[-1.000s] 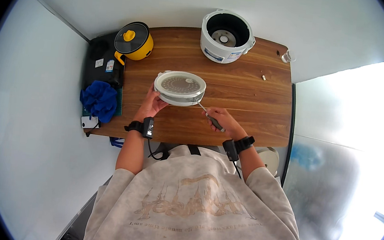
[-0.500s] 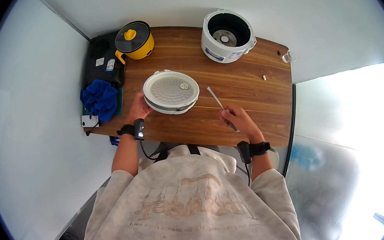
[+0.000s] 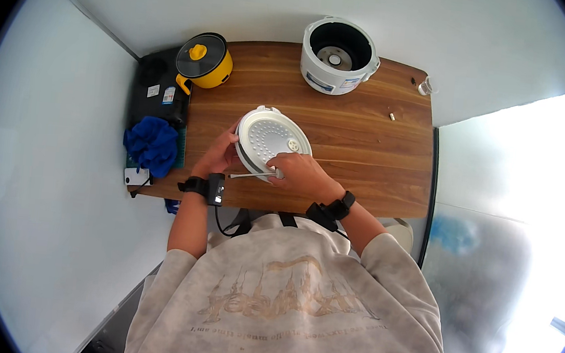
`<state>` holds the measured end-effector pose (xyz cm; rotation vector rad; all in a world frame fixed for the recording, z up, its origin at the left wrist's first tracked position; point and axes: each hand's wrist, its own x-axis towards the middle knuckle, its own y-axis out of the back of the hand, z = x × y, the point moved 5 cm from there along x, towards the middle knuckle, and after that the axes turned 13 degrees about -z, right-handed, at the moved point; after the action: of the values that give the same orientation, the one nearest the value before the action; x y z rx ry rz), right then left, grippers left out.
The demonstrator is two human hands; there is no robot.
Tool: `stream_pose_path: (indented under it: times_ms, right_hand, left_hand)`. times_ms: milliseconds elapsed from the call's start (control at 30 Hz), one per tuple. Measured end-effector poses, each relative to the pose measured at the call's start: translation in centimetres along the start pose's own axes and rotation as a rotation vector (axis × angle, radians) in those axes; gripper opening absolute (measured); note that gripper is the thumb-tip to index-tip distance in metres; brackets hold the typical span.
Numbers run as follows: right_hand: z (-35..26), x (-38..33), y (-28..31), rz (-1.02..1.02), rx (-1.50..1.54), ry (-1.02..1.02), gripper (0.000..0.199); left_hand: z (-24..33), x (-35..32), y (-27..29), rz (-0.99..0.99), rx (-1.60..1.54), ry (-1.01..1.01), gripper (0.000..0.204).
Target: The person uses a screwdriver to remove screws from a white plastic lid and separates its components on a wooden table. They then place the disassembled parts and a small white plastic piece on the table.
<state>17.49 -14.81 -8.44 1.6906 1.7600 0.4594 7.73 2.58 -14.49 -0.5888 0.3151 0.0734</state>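
While clamping the lid [image 3: 264, 136] above the surface [image 3: 366, 157] by its nine-o'clock rim in left fingers [image 3: 232, 138], gripping a screwdriver [image 3: 254, 175] in right fingers [image 3: 285, 160] near five o'clock. Already separate from the cooker [image 3: 327, 79] at one o'clock; apparently whole, not refitted.

The wooden table [image 3: 373, 158] bears a white cooker [image 3: 316, 69] and, apparently, a clear cup [image 3: 426, 86].

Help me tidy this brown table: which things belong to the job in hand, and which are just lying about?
Likely in the job:
Round white dimpled lid, in the left hand
Slim metal-shafted screwdriver, in the right hand
Round white cooker body with dark interior

Apparently lying about:
Round yellow pot
Crumpled blue cloth
Black rectangular case
Small transparent cup
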Motion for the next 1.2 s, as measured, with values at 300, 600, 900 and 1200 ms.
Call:
stream_pose_path:
  times_ms: [300, 600, 900, 1200]
  right_hand:
    - [0.1, -0.4, 0.5, 0.121, 0.157, 0.110, 0.020]
    - [1.5, -2.5, 6.9, 0.121, 0.335, -0.079, 0.022]
    - [0.7, -3.8, 5.4, 0.132, -0.196, 0.015, 0.023]
    - [1.9, -5.8, 5.9, 0.340, 0.159, -0.094, 0.019]
  left_hand:
    - [0.5, -1.1, -0.5, 0.000, 0.057, 0.052, 0.076]
    - [-1.0, -2.6, 2.0, 0.127, 0.114, 0.156, 0.071]
    - [0.8, -2.2, 0.4, 0.175, 0.190, 0.207, 0.070]
    - [-0.5, -4.0, 4.5, 0.273, 0.042, 0.017, 0.072]
